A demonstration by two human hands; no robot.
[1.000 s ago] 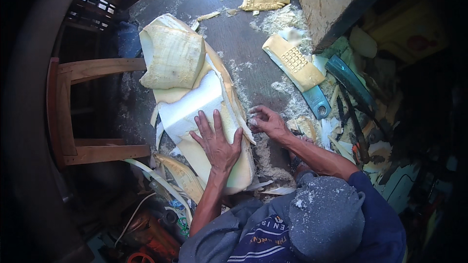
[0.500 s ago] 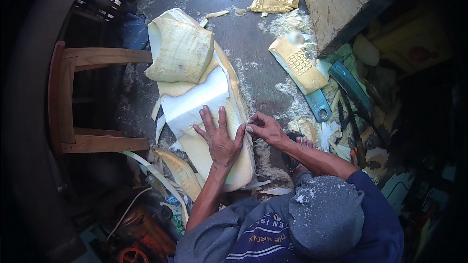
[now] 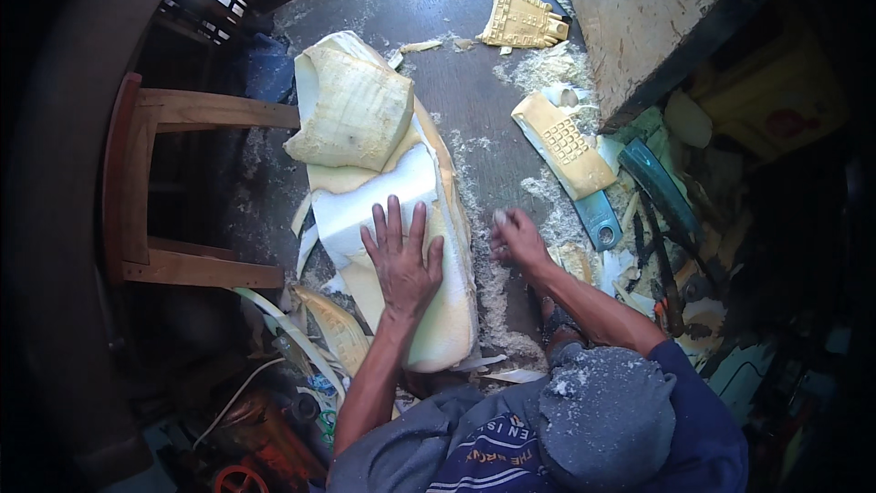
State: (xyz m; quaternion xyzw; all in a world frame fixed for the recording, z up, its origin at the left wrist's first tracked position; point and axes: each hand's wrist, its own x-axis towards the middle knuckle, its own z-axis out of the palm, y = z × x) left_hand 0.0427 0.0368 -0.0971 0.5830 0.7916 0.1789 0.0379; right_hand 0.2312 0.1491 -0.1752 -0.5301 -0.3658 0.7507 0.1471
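Note:
A long, pale yellow foam pad [image 3: 438, 329] with a white upper face lies lengthwise on the dark work surface. My left hand [image 3: 401, 260] rests flat on it, fingers spread and pressing on the white part. Just right of the pad's edge, apart from it, my right hand [image 3: 518, 242] hangs with its fingers curled together and whitish at the tips. Whatever they pinch, if anything, is hidden. A curved, rough-surfaced foam piece [image 3: 356, 105] sits on the pad's far end.
A wooden stool [image 3: 137, 187] lies on its side at left. Foam crumbs, a yellow foam piece with raised squares [image 3: 561, 146] and a similar piece [image 3: 522, 16] lie beyond my right hand. A wooden box [image 3: 657, 18] stands far right; offcuts and a blue-green strip [image 3: 659, 187] lie near it.
My right hand has pulled away from the pad's right edge, moving to the right. My left hand stays flat on the foam, its thumb no longer near the right hand. The view has shifted slightly.

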